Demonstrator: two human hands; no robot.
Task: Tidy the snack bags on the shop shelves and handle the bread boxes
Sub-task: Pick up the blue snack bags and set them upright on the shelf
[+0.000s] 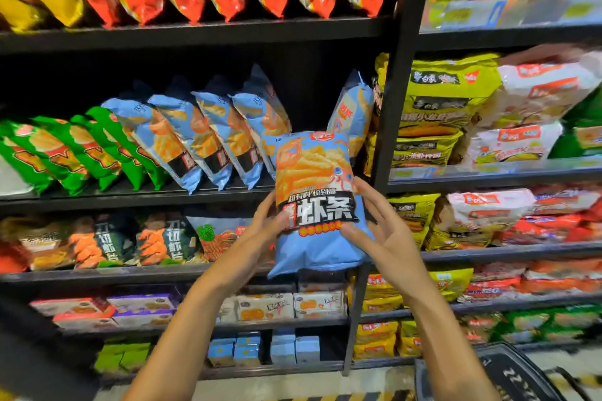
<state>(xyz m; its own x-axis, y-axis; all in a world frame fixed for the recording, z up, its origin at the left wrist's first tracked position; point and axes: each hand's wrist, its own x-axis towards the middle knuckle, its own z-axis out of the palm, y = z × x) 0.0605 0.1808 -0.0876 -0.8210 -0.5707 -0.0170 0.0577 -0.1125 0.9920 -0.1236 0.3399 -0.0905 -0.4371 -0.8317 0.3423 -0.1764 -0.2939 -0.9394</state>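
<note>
**Blue bag held before the shelf**

Both hands are gripping the blue bag (314,198) at centre frame: left hand (265,221) curling round its 9 o'clock edge, right hand (379,225) round its 3 o'clock edge. It is looking light, puffy, slippery and crushable, so side edges are probably serving best.

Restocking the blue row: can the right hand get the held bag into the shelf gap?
Probably yes: the gap between the blue bags lies open above the held bag, though the left hand grips it too.
</note>
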